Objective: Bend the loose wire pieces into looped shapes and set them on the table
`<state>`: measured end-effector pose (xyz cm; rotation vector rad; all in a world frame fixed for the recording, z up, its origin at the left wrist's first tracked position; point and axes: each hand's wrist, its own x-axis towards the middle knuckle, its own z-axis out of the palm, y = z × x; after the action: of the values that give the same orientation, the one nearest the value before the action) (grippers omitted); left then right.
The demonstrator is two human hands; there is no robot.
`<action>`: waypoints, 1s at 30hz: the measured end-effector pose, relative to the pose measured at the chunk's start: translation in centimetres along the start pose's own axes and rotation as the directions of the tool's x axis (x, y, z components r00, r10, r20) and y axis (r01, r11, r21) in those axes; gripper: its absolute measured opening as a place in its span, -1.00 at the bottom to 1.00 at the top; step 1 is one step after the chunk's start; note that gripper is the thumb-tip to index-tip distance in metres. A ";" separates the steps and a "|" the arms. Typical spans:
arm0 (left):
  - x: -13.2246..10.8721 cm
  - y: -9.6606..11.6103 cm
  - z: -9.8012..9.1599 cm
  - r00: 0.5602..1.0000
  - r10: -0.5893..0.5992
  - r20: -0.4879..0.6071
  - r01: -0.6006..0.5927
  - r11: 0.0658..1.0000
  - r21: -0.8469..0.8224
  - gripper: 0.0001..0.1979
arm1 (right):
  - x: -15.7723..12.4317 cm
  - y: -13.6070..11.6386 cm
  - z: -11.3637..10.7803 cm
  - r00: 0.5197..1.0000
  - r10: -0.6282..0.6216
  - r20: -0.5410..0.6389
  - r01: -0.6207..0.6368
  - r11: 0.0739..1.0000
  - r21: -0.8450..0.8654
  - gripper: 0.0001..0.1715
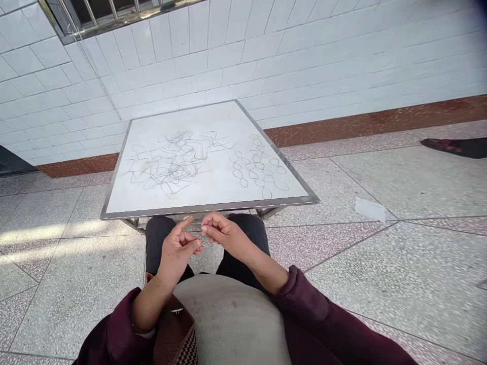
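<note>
My left hand (178, 249) is closed in a pinch, thumb against fingers, on a thin wire (196, 231) over my lap. Right beside it, my right hand (224, 234) pinches the same wire between thumb and forefinger. The wire is so fine that its full shape cannot be made out. In front of both hands, a tangle of loose bent wires (175, 172) lies on the left half of the white tabletop (216, 190). Several wires twisted into figure-eight loops (261, 170) are spread over the right side.
The table has a metal edge (209, 208) just beyond my knees. Behind it stands a white tiled wall (236, 66) with a barred window (110, 12). A white scrap (370, 209) lies on the speckled floor (365, 284) at right, and a dark shoe (456, 147) shows farther back.
</note>
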<state>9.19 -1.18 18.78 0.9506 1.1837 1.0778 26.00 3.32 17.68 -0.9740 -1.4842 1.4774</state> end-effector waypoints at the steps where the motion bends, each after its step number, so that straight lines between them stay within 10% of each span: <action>1: 0.0 -0.1 0.0 1.000 0.004 0.002 -0.004 1.000 0.000 -0.35 | 0.0 0.0 0.0 1.000 -0.001 0.001 0.001 1.000 0.006 -0.77; 30: -0.4 0.0 0.3 1.000 0.027 -0.001 -0.027 0.994 -0.110 -0.38 | -0.3 -0.1 1.0 0.970 0.238 0.047 -0.239 0.902 0.359 -0.63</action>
<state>9.44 -1.56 18.93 0.8838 1.1024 1.1526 25.24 2.67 17.83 -0.9470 -1.0632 1.8497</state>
